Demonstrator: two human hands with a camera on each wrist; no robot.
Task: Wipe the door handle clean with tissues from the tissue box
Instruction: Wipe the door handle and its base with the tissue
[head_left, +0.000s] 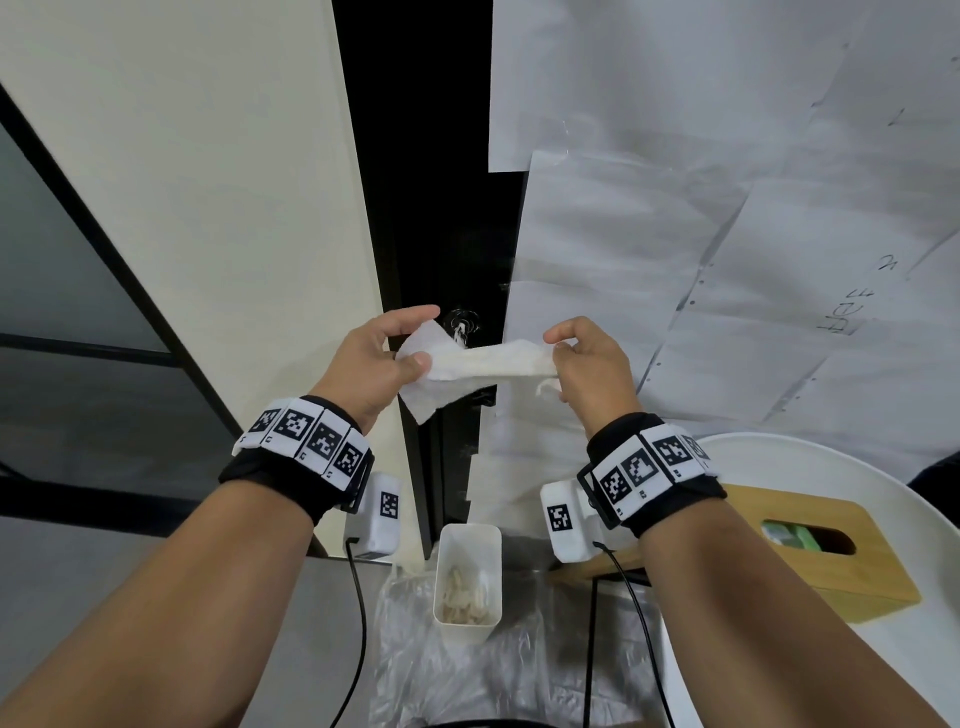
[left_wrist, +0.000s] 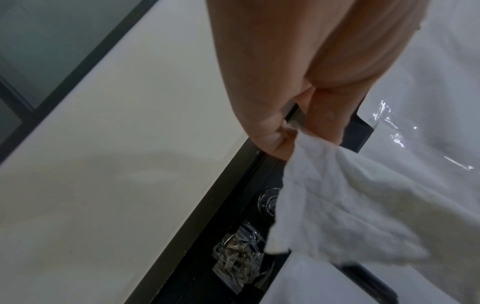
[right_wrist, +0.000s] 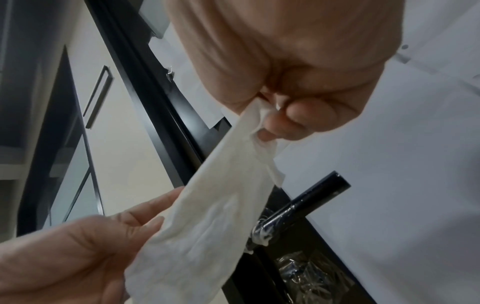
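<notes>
From the head camera, a thin white paper tissue (head_left: 470, 364) is stretched between both hands in front of the black door edge, just in front of the black lever door handle (head_left: 461, 328), whose base shows behind it. The left hand (head_left: 376, 361) pinches one end between thumb and forefinger, a loose corner drooping below; the right hand (head_left: 589, 364) has its fingers curled tight round the other end. The light wooden tissue box (head_left: 831, 551) sits on the round white table (head_left: 753, 452) to the right, near a white plastic cup (head_left: 469, 577) of scraps. In the left wrist view, thumb and fingers (left_wrist: 324, 123) nip the sheet's corner while the rest hangs limp and quilted, judged almost weightless, soft, easily torn if pulled hard, so best gripped well in from the edges or folded thicker. In the right wrist view, curled fingertips (right_wrist: 293, 117) clench the bunched end; the glossy black handle bar (right_wrist: 309, 197) lies just behind the strip, smeared with white residue at its base and probably slick.
</notes>
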